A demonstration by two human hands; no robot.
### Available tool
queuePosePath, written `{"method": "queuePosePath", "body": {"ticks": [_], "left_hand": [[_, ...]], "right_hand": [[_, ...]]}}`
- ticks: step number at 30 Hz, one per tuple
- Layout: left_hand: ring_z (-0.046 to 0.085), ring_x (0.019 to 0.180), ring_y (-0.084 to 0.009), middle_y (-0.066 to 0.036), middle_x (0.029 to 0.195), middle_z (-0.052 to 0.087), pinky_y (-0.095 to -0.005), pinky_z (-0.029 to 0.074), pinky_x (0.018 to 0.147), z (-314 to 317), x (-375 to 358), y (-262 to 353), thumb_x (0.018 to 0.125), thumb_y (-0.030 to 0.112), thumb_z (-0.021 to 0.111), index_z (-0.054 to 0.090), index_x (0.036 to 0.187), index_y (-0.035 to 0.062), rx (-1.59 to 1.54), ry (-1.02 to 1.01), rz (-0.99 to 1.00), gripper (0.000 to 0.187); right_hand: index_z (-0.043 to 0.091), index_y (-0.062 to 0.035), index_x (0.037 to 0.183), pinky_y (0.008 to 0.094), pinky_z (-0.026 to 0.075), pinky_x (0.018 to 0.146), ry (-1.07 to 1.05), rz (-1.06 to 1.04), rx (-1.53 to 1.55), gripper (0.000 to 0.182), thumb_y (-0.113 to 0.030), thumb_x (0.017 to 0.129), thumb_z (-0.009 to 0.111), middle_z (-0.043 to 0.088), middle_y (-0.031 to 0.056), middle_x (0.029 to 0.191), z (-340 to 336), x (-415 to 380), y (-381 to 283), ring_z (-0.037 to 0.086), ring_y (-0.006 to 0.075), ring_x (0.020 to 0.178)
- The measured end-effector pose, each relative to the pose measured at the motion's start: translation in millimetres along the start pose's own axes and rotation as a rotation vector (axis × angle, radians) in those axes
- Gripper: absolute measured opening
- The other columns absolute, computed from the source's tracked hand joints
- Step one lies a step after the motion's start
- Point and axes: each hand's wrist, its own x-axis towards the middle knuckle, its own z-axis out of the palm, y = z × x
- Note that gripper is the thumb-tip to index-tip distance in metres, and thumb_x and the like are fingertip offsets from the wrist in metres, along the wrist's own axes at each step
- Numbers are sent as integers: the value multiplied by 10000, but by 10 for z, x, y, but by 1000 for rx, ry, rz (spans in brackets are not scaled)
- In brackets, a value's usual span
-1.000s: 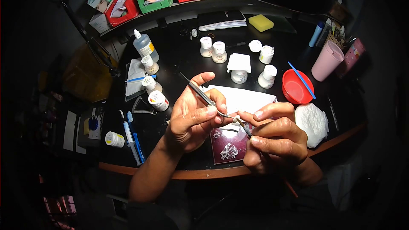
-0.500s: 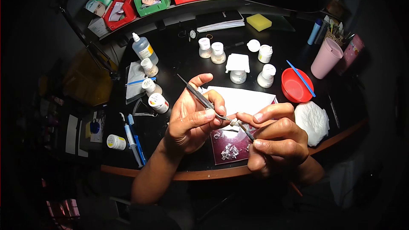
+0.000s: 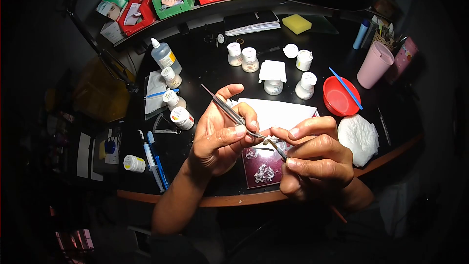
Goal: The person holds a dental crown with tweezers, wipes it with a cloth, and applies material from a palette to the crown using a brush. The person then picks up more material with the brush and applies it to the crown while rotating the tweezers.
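Note:
My left hand (image 3: 217, 134) is closed around dark metal tweezers (image 3: 226, 109), whose rear end points up and left. Their bent tip carries a small whitish piece (image 3: 266, 141), too small to make out well. In my right hand (image 3: 322, 155) is a slim brush (image 3: 278, 150); its tip touches or nearly touches the piece, and its reddish handle end shows below the hand. My right fingertips are beside the left fingertips. Beneath lies a purple glossy tile (image 3: 251, 178) with crumpled white scraps (image 3: 264, 173) on it and a white sheet (image 3: 283, 112) behind.
Several white-capped jars stand around, including one with a tissue (image 3: 272, 71) over it. To the right are a red bowl (image 3: 337, 97) with a blue stick across it, a tissue wad (image 3: 359, 139) and a pink cup (image 3: 375, 66). A dropper bottle (image 3: 166, 56) stands left.
The brush tip has shifted slightly left and up against the small piece, and my right hand has moved slightly with it. My left hand stays nearly still.

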Motion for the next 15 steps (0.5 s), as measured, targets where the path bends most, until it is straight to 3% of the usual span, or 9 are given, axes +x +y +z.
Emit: {"method": "queuePosePath", "body": {"ticks": [6, 9, 13, 14, 15], "left_hand": [[616, 841, -210, -141, 987, 568, -475, 518, 981, -4, 7, -9, 882, -4, 603, 281, 1515, 27, -7, 2, 21, 710], [613, 856, -179, -136, 1010, 551, -540, 493, 1111, -72, 17, 30, 909, -24, 570, 279, 1508, 5, 17, 18, 64, 667], [651, 934, -181, -134, 1058, 528, -522, 455, 1183, -178, 51, 147, 946, -28, 528, 281, 1487, -25, 64, 83, 175, 595], [649, 932, -178, -132, 1065, 530, -521, 445, 1191, -211, 62, 155, 949, -26, 533, 312, 1470, -31, 65, 105, 194, 566], [648, 932, -176, -133, 1068, 535, -522, 441, 1194, -243, 72, 166, 952, -28, 527, 341, 1456, -36, 72, 116, 204, 537]], "right_hand": [[668, -27, 936, 398, 635, 811, -2, -12, -33, 228, 69, 742, 738, 666, 90, 858, -70, -26, 68, 657, 299, 984], [654, -36, 945, 324, 566, 750, 180, 42, -63, 152, 31, 820, 707, 654, 77, 856, -52, -9, 175, 642, 241, 872], [694, 29, 1021, 273, 509, 701, 123, 549, -116, 100, 2, 927, 668, 663, 94, 820, -116, 74, 261, 630, 163, 777], [711, 22, 951, 305, 508, 687, 65, 602, -163, 62, -28, 937, 677, 676, 106, 794, -113, 63, 338, 634, 182, 743], [713, 21, 954, 284, 484, 675, -72, 584, -261, 69, -35, 947, 673, 679, 95, 825, -153, 50, 385, 623, 159, 757]]}}
